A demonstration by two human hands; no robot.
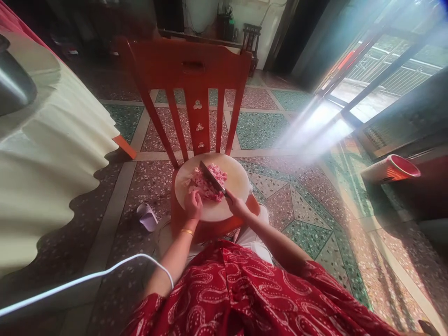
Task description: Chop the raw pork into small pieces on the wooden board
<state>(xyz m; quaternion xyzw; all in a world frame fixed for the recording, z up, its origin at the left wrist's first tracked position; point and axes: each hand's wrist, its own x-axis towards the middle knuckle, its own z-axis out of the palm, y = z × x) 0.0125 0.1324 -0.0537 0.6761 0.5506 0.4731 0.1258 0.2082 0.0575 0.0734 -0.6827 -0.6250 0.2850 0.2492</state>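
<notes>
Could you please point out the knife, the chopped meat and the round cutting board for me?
knife (212,177), head view, middle of the blade.
chopped meat (202,185), head view, centre of the pink pile.
round cutting board (236,179), head view, bare right part of its top.

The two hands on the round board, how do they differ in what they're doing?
The right hand is closed round the handle of a knife, its blade slanting across the pink meat; the left hand holds no tool and rests with curled fingers against the meat's near edge. The left arm wears a gold bangle; the right wrist is bare. Both hands lie over the near half of the round cutting board.
</notes>
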